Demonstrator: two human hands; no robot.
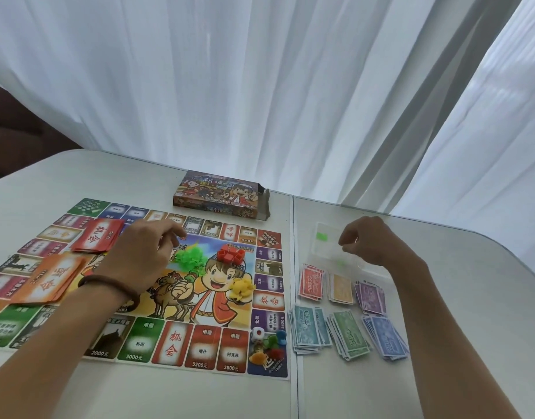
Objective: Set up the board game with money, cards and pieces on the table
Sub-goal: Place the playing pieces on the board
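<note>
The game board (205, 349) lies flat on the white table (456, 267). A red card stack (97, 235) and an orange card stack (53, 279) rest on its left part. Green houses (193, 257), red houses (231, 255) and yellow pieces (242, 287) sit in small heaps at its middle. A die (257, 333) and coloured pawns (272, 343) stand on the near right corner. My left hand (145, 252) hovers beside the green heap, fingers loosely curled, nothing seen in it. My right hand (369, 240) pinches a clear plastic bag (326, 249) right of the board.
Several piles of paper money lie right of the board: red (311, 284), yellow (340, 287), purple (370, 297), teal (310, 329), green (349, 337), blue (385, 335). The opened game box (220, 193) lies behind the board. White curtains hang past the table's far edge.
</note>
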